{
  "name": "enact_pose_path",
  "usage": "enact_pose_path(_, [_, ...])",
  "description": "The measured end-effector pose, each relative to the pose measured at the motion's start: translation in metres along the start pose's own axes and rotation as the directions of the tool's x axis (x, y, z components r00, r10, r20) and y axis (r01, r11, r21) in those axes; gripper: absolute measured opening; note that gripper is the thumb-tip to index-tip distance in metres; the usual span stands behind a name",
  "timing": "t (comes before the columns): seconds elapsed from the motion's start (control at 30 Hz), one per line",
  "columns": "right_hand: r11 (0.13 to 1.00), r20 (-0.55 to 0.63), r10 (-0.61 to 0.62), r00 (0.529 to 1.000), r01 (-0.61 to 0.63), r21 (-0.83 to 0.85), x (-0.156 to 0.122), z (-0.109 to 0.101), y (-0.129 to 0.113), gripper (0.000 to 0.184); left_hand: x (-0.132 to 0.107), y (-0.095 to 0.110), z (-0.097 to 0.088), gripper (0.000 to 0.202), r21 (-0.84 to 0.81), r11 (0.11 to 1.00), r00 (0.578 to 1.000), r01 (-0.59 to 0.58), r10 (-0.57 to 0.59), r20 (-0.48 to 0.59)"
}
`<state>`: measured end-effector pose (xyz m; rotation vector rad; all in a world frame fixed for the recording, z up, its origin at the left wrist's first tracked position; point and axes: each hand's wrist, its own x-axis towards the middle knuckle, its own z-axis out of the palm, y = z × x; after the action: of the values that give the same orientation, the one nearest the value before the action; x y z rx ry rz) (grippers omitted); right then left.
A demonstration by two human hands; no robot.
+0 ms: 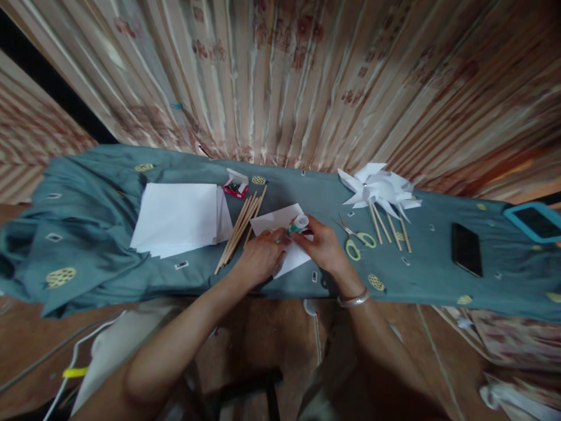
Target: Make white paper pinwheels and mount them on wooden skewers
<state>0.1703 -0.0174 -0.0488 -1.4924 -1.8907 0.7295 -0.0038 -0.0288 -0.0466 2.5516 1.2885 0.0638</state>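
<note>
A cut white paper sheet (275, 218) lies under both hands on the cloth-covered table. My right hand (322, 241) is closed around a small green-and-white glue stick (299, 223), held tilted just over the paper. My left hand (264, 255) has its fingers bunched at the paper, their tips close to the lower end of the glue stick. It appears to grip the sheet, though its fingertips are partly hidden. Left of that hand lie several thin wooden sticks (241, 230). Scissors with light green handles (354, 244) rest to the right of my right hand.
A stack of white paper (177, 215) lies on the left. Behind the sticks stands an open red box (235, 183) with small dark pieces inside. White paper pinwheels (374, 186) on sticks lie at the right, then a dark phone (467, 249) and a blue-framed device (535, 221). A pleated curtain (280, 88) hangs behind.
</note>
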Motion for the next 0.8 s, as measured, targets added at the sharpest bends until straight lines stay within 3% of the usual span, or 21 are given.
enact_pose_path(0.37, [0.996,0.100,0.070,0.992,-0.064,-0.061,0.0008,0.0039,-0.0024,0.017,0.0006,0.0004,-0.0010,0.035,0.025,1.000,1.000,-0.002,0.001,0.022])
enact_pose_path(0.8, [0.983,0.104,0.031,0.994,-0.011,-0.182,0.0017,0.0066,-0.0004,0.010,0.0027,0.0013,-0.0011,0.035,0.019,1.000,0.999,0.007,-0.008,0.034])
